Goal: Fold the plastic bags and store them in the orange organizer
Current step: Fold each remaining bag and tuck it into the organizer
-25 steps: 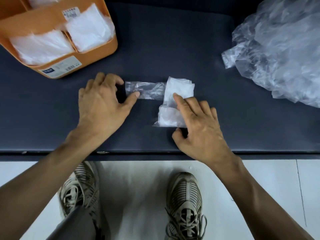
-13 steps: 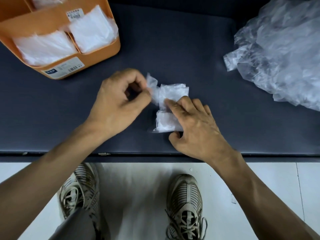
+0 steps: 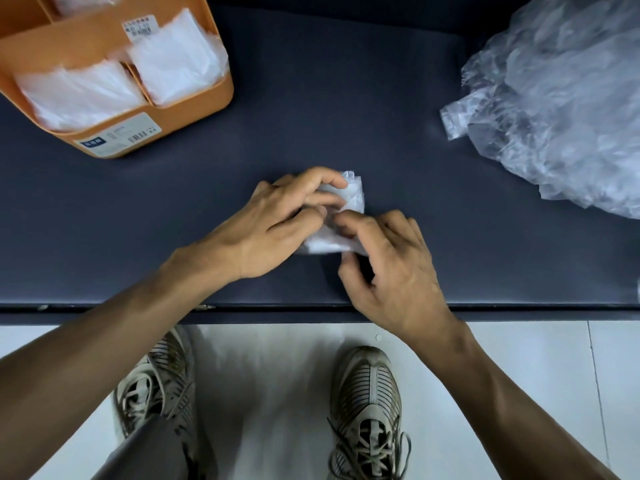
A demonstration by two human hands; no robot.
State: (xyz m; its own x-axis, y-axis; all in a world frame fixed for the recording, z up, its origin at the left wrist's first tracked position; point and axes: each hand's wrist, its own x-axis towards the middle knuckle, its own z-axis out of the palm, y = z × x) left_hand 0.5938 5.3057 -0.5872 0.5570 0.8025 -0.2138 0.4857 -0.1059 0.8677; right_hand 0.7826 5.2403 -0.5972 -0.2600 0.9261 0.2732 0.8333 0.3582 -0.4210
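Organizer, orange, at far left of the dark table. Two front compartments visible, each holding folded white bags: left stack, right stack. Both stand on edge and rise above the rim. A rear compartment shows more white plastic at the frame edge; contents unclear. Labels on the front wall and the divider.

Centre: small folded bag lies on the table near the front edge. Left hand covers its left part, fingers curled over the top fold. Right hand meets it from the right, forefinger and thumb pinching the bag's lower part. Hands together, fingertips almost touching over the bag.

Far right: loose pile of crumpled clear bags, unfolded, well apart from the hands.

Below the table edge: two shoes on a pale floor.
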